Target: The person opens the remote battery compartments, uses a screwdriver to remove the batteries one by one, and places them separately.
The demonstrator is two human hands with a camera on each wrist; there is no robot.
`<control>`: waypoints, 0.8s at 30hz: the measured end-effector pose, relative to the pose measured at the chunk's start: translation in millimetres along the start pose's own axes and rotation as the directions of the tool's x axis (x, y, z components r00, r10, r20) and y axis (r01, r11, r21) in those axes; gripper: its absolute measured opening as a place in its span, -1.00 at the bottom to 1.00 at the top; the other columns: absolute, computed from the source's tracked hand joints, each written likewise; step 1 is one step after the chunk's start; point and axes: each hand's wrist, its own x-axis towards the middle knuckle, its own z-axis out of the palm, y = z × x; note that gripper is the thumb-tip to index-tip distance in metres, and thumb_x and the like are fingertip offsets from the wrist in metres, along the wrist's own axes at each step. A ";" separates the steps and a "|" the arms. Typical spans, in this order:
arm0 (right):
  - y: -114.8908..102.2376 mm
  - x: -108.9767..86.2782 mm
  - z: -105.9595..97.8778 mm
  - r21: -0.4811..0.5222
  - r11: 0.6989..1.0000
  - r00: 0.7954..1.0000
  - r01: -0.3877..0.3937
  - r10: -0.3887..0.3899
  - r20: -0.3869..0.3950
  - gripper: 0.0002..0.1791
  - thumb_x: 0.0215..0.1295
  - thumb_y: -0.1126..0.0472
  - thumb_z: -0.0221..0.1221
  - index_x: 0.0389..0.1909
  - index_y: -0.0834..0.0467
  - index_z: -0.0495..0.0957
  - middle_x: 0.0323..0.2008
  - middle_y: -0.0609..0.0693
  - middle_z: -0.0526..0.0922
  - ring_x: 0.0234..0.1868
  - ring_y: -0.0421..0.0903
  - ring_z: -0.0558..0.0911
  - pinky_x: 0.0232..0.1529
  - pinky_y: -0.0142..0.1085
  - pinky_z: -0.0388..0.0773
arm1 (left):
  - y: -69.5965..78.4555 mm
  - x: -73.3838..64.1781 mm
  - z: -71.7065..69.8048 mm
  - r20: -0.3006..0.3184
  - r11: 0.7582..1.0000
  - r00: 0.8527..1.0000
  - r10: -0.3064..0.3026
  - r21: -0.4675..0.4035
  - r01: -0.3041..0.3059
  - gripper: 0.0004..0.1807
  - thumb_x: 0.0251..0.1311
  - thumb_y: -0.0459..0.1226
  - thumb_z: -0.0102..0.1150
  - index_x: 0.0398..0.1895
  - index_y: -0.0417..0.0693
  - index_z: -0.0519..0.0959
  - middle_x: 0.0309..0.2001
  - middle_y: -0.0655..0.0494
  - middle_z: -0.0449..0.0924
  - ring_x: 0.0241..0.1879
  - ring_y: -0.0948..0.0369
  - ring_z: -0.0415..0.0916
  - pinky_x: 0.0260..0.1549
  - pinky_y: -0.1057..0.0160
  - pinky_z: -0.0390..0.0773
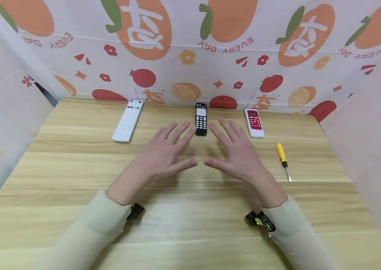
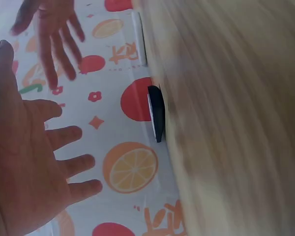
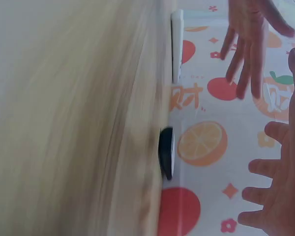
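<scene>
Hands: I have the left hand (image 1: 161, 153) and right hand (image 1: 239, 153) raised over the worktop (image 1: 194, 243), fingers spread; both released, grasping nothing;
Black remote (image 1: 201, 122): flat near the far edge, between the 2 sets of fingertips; I'd pinch its long sides, sparing the keys;
White remote (image 1: 128, 120): left; I'd give it room;
Red-faced remote (image 1: 254, 123), screwdriver (image 1: 282, 157): right; I'd keep my forearm from brushing either

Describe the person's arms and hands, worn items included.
The left hand and right hand are bare, without gloves. Pale, plain sleeves end in wide cuffs near the wrists. A small black device sits at each cuff; the right one shows a yellowish patch.
</scene>
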 end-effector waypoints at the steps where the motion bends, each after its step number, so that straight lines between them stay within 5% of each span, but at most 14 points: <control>1: -2.4 3.5 3.0 0.012 1.000 1.000 -0.008 0.008 0.000 0.01 0.15 -0.62 -0.07 0.57 -0.31 -0.07 0.58 -0.02 0.03 0.57 0.15 -0.01 0.48 0.15 -0.04 | -0.5 1.4 1.1 0.011 1.000 1.000 -0.011 -0.012 0.011 -0.05 0.32 0.42 -0.33 0.62 0.14 -0.11 0.60 0.03 -0.08 0.55 -0.14 -0.13 0.43 -0.20 0.01; 13: -26.1 43.0 31.0 0.141 0.989 0.999 -0.051 0.048 0.018 -0.02 0.16 -0.60 -0.03 0.56 -0.30 0.03 0.52 -0.06 0.19 0.49 0.03 0.22 0.31 0.14 0.33 | -31.7 4.2 -8.5 0.021 0.980 0.987 -0.161 -0.117 0.163 -0.11 0.37 0.37 -0.31 0.60 0.10 0.01 0.55 -0.07 0.08 0.49 -0.16 0.04 0.39 -0.22 0.09; 24: -59.6 75.0 56.1 0.258 0.964 0.994 -0.056 0.029 0.109 -0.04 0.15 -0.54 0.09 0.53 -0.29 0.08 0.48 -0.14 0.27 0.47 -0.07 0.26 0.32 0.10 0.33 | -80.6 -10.5 -17.5 0.054 0.901 0.923 -0.381 -0.201 0.384 -0.03 0.27 0.47 -0.38 0.60 0.14 0.00 0.55 -0.08 0.06 0.46 -0.28 0.03 0.28 -0.36 0.16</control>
